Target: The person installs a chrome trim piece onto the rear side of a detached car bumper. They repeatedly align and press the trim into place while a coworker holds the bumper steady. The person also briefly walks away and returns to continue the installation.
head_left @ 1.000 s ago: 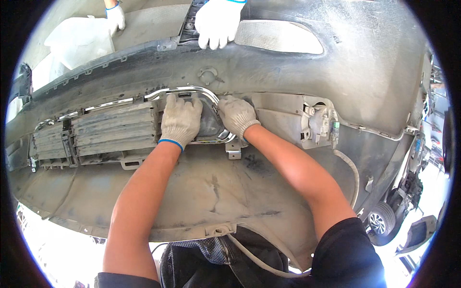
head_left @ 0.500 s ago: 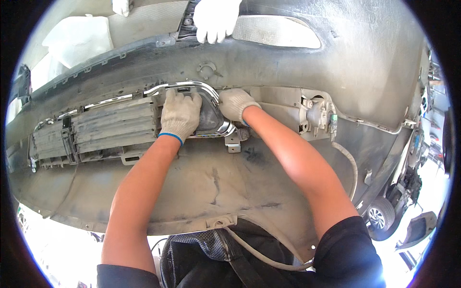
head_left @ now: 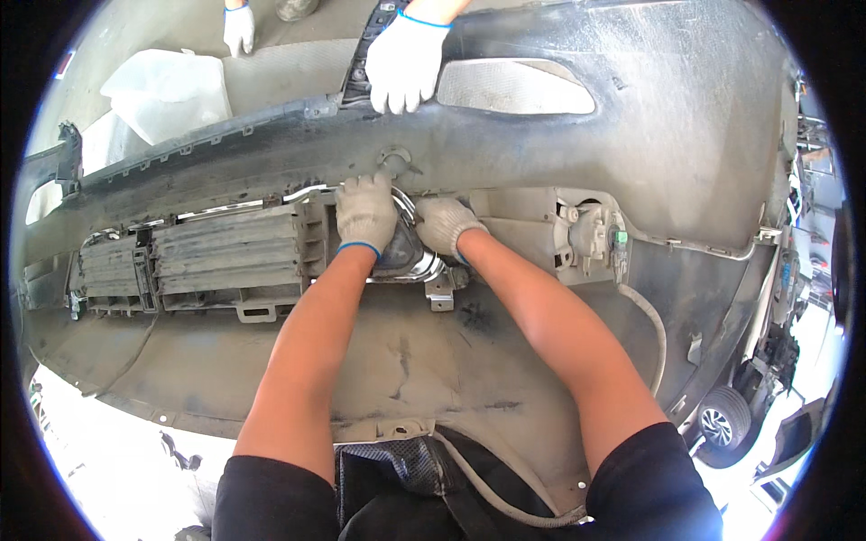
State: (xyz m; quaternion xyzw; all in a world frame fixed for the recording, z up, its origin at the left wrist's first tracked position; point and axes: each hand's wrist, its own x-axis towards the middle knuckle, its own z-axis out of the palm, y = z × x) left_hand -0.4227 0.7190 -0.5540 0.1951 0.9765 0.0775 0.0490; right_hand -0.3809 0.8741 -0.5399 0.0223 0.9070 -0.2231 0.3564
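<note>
My left hand (head_left: 365, 212), in a grey knit glove with a blue cuff, curls its fingers over the chrome-edged trim (head_left: 404, 200) at the top of the grille's dark end piece (head_left: 397, 252). Just right of it my right hand (head_left: 444, 225), gloved alike, is closed on the curved side of that trim. Louvred grey slats (head_left: 225, 248) stretch leftward inside the dusty bumper (head_left: 541, 135). To the right sits a lamp housing (head_left: 586, 239) with a green connector and a sheathed cable. Which part my fingertips grip is partly hidden.
Two white-gloved hands of a co-worker (head_left: 401, 68) (head_left: 239, 27) are over the bumper's far side, near a mesh-backed opening (head_left: 514, 86). A translucent plastic container (head_left: 167, 95) lies at upper left. A wheel (head_left: 722, 419) and loose car parts are at lower right.
My left hand has shifted right along the trim's top. The bumper sits slightly lower in view. The co-worker's left-side hand has moved right; my right hand stays at the bend.
</note>
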